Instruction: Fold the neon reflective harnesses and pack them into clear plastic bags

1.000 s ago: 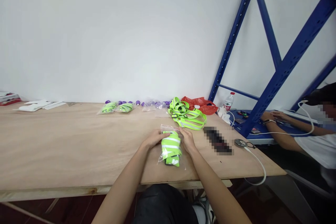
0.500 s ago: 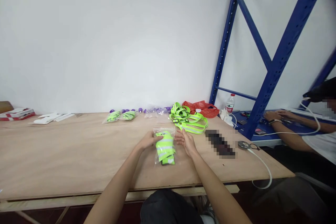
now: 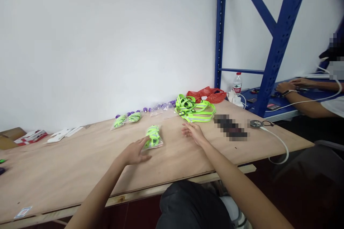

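A clear plastic bag with a folded neon-green reflective strap [image 3: 153, 136] lies on the wooden table. My left hand [image 3: 134, 151] is at its left edge, fingers spread, the fingertips seeming to touch the bag. To the right, my right hand [image 3: 194, 132] hovers over the table with its fingers loosely apart and nothing in it. Beyond that hand sits a loose heap of neon-green reflective straps [image 3: 195, 109]. Two more bagged straps lie farther back, one bagged strap [image 3: 119, 121] beside another bagged strap [image 3: 134, 116].
Purple pieces [image 3: 145, 110] and clear empty bags [image 3: 156, 110] line the wall. A red plastic bag [image 3: 206, 94], a water bottle [image 3: 237, 83] and a blurred dark object [image 3: 230, 127] are at right. Past the blue rack post [image 3: 276, 43], a co-worker's hands [image 3: 286, 87] rest over another table.
My hands have parted from around the bagged strap, which has gone from between them to lie on the table farther left. My view has tilted and turned slightly.
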`<state>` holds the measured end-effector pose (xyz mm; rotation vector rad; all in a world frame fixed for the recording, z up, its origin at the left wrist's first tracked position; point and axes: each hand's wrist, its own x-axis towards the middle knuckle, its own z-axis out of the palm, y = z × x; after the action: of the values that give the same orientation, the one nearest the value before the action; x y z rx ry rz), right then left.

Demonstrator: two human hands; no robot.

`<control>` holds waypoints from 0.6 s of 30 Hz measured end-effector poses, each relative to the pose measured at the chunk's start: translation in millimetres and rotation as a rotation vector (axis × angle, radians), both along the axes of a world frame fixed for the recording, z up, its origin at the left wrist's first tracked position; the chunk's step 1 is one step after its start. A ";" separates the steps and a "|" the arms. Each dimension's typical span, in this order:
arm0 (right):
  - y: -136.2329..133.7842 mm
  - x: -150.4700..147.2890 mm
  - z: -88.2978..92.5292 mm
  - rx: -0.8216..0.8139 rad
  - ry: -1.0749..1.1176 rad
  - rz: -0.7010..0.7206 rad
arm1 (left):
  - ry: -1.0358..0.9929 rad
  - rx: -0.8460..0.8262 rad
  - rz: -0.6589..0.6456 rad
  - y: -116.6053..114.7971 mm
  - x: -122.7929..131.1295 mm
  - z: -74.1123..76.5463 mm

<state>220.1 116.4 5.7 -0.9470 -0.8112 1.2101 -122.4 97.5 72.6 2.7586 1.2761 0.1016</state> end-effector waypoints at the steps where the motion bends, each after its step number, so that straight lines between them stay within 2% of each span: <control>1: 0.3 0.2 -0.2 -0.001 -0.002 0.004 | 0.030 0.020 0.017 -2.2 4.4 1.2; 5: 1.3 1.2 -2.5 -0.001 -0.026 0.011 | 0.094 0.156 0.041 -1.5 33.1 -3.4; 8: 1.6 1.4 -5.4 0.023 -0.054 0.003 | 0.154 0.200 0.068 9.8 47.0 -11.4; 13: 2.1 1.4 -8.2 0.045 -0.088 0.000 | 0.252 0.221 0.164 43.1 39.7 -16.8; 18: 1.8 1.4 -8.6 0.042 -0.114 -0.001 | 0.251 0.255 0.231 76.4 26.2 -22.4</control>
<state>221.4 118.2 -2.9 -0.9890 -0.9228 1.1422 -96.2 173.9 50.2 2.8926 1.7576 -0.0732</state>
